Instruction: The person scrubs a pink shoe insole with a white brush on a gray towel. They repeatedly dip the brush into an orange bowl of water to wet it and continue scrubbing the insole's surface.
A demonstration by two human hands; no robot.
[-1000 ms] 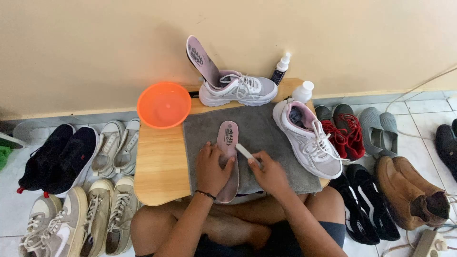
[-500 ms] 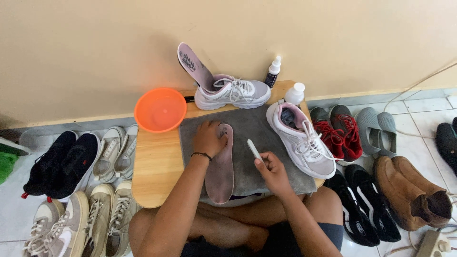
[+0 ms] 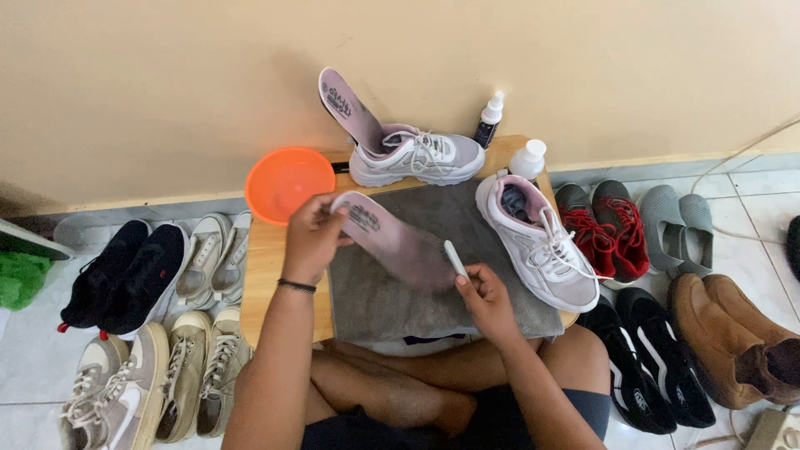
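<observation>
brush bristles: I see only a white handle point(image 3: 455, 257); the head is hidden behind the insole point(image 3: 392, 240).
far-right dark shoe point(image 3: 792, 244): cut by the edge.
white box point(image 3: 775, 430), near right: cropped.
green thing point(image 3: 18, 277), left: cut off, unidentifiable.

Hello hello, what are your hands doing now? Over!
Left hand lifts pink foam insole by one end. Right hand grips small white brush. Nothing blocking.

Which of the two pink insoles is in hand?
The insole over the grey towel, held by the left hand. The other insole stands in the sneaker by the wall.
</observation>
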